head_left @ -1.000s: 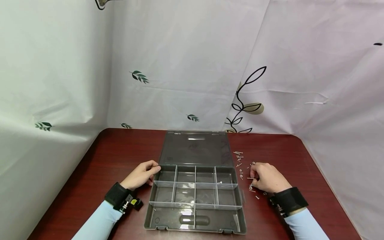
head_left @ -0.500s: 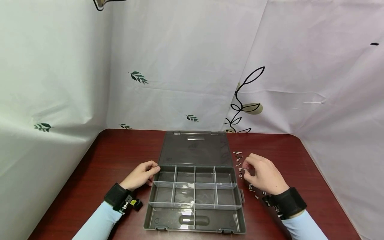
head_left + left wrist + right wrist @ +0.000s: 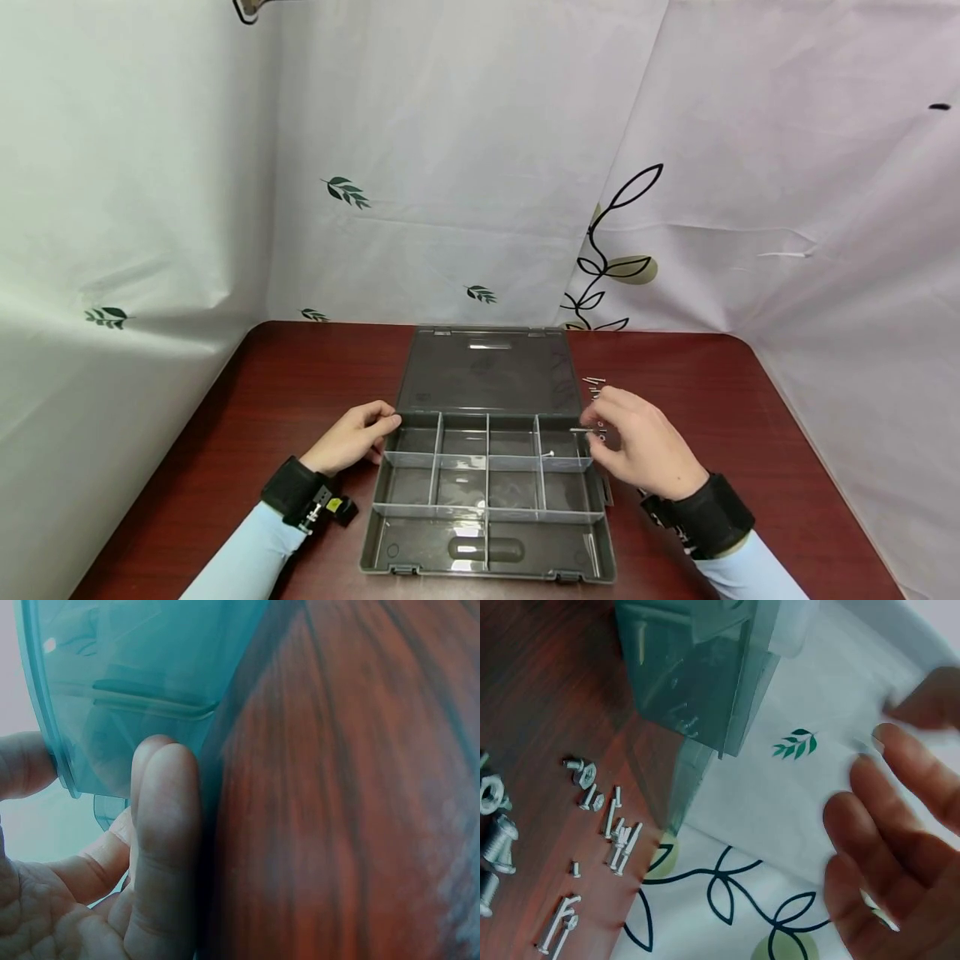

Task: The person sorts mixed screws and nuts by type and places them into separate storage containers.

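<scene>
A grey see-through compartment box (image 3: 450, 579) lies on the table with its lid (image 3: 487, 375) folded back. My left hand (image 3: 354, 437) grips the box's far left corner, thumb over the rim and fingers against the outer wall, as the left wrist view also shows. My right hand (image 3: 645, 442) pinches a thin metal screw (image 3: 580, 431) between thumb and index finger, above the back right compartment. That screw is blurred in the right wrist view. Another small screw (image 3: 550, 454) sits in the back right compartment, near its divider.
Several loose screws (image 3: 595, 381) lie on the dark red table (image 3: 322, 367) right of the lid. Nuts (image 3: 587, 775) and more bolts (image 3: 502, 840) show in the right wrist view, partly hidden by my hand in the head view. A patterned white cloth (image 3: 450, 167) hangs behind the table.
My right hand has moved left from the loose hardware to over the box, carrying the pinched screw. My left hand has stayed at the box corner.
</scene>
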The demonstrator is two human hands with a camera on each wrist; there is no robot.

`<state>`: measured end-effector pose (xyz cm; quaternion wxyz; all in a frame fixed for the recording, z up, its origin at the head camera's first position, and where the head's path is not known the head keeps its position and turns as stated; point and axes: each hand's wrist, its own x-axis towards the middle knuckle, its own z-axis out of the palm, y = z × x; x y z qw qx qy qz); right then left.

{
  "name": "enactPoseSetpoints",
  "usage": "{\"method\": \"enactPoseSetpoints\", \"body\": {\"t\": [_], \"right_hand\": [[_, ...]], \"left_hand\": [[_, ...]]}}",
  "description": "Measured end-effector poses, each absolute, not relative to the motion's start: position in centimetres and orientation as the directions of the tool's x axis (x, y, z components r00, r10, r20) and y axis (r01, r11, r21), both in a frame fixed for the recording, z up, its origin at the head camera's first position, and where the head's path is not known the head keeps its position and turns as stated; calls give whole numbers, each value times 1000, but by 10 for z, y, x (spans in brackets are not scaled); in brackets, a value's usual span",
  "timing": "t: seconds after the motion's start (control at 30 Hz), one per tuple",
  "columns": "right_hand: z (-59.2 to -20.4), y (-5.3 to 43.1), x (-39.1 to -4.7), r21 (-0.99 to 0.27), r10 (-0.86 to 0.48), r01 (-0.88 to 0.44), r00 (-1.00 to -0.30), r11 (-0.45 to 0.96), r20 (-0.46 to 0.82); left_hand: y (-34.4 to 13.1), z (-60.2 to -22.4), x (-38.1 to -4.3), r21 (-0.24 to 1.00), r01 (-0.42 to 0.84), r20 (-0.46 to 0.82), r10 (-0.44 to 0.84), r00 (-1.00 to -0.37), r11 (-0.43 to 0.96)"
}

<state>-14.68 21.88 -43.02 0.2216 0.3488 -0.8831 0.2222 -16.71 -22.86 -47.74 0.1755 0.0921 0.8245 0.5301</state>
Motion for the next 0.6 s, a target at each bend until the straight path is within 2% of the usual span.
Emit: {"method": "enactPoseSetpoints", "body": {"t": [0.3, 0.6], "right_hand": [[-421, 242, -151, -304, -437, -600, -772, 740, 462], [-422, 264, -156, -306, -388, -538, -813, 786, 434]], "left_hand": [[-230, -481, -169, 902, -22, -186, 342, -921, 431], [-230, -484, -170, 899, -33, -195, 332, -923, 437]]}}
